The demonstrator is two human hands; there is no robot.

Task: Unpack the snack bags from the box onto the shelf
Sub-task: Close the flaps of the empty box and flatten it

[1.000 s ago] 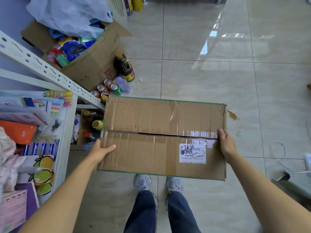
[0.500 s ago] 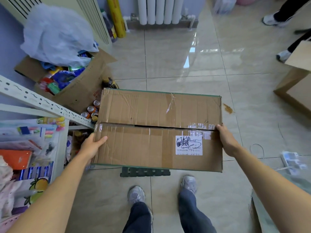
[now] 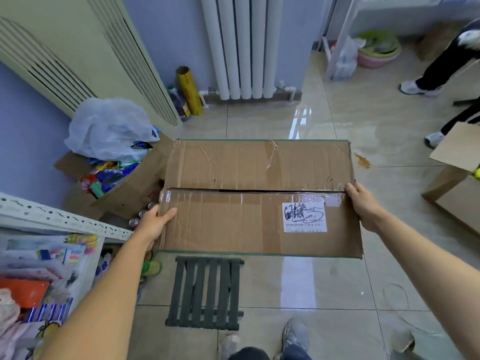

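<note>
A large closed cardboard box [image 3: 233,224] with torn tape along its centre seam and a scribbled white label is carried flat at waist height. My left hand [image 3: 155,224] grips its left edge, thumb on top. On the opposite edge, at the seam, my right hand [image 3: 363,203] holds on. What is inside the box is hidden. The white metal shelf [image 3: 52,219] stands at the left, its lower level crowded with stationery packs.
A dark slatted stool [image 3: 205,292] sits on the floor under the box. An open carton with colourful snack bags [image 3: 109,178] and a plastic bag [image 3: 109,128] stands left. Another carton [image 3: 457,196] and a person's legs [image 3: 441,71] are at right. Radiator [image 3: 241,48] behind.
The view has tilted up and I have stepped back. The stool now shows fully beneath the box, and the radiator and wall have come into sight. Both hands keep their hold.
</note>
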